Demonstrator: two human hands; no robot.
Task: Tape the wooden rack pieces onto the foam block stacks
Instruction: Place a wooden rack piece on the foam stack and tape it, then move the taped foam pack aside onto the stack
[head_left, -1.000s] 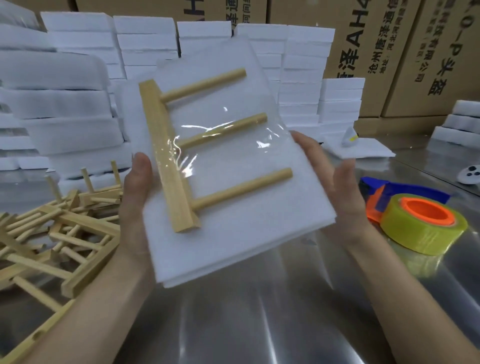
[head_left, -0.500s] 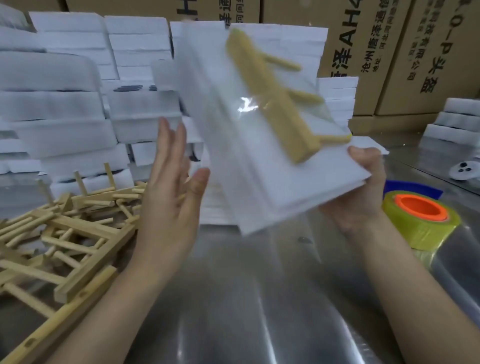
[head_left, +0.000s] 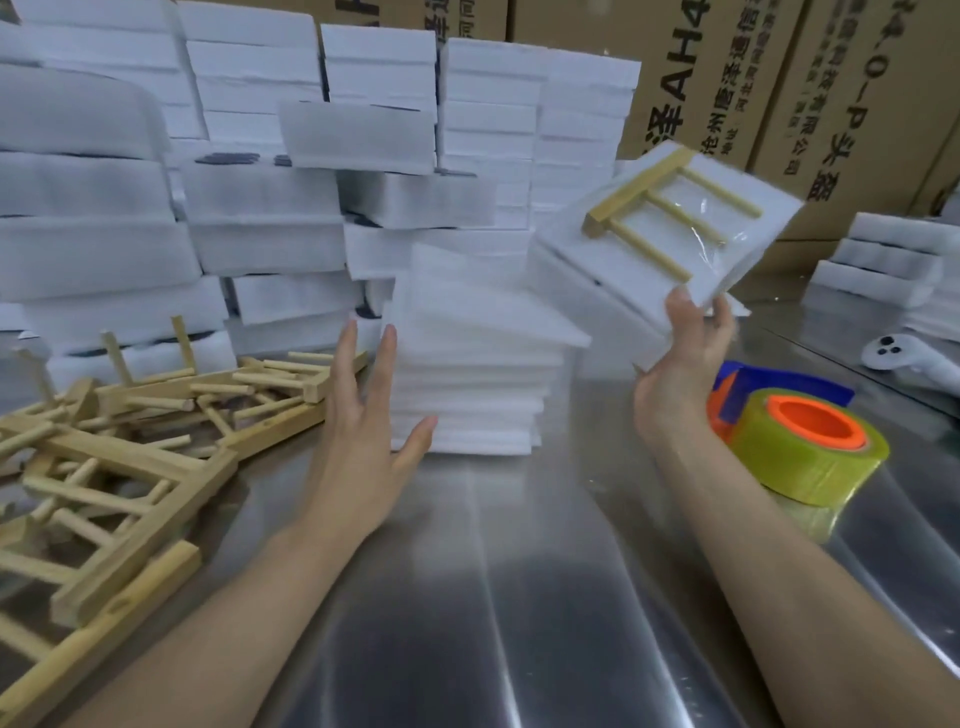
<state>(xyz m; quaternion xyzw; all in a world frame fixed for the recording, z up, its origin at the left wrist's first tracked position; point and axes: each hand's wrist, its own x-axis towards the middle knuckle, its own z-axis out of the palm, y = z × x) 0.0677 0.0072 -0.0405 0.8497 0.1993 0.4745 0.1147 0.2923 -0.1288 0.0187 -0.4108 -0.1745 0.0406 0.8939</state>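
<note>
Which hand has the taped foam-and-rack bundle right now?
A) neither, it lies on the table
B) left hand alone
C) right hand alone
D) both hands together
C: the right hand grips the lower edge of the taped bundle and holds it raised and tilted above the table, while the left hand is open and empty beside the loose foam stack.

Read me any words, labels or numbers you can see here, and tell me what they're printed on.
"AH4", cut off by the frame's top edge: middle cardboard box.
"唐泽通信", smaller vertical line: same box.
"-O-P头盔", rotated: right cardboard box.
Other small print on both boxes: too blurred to read.
Tape roll, foam, wood: no text visible.
</note>
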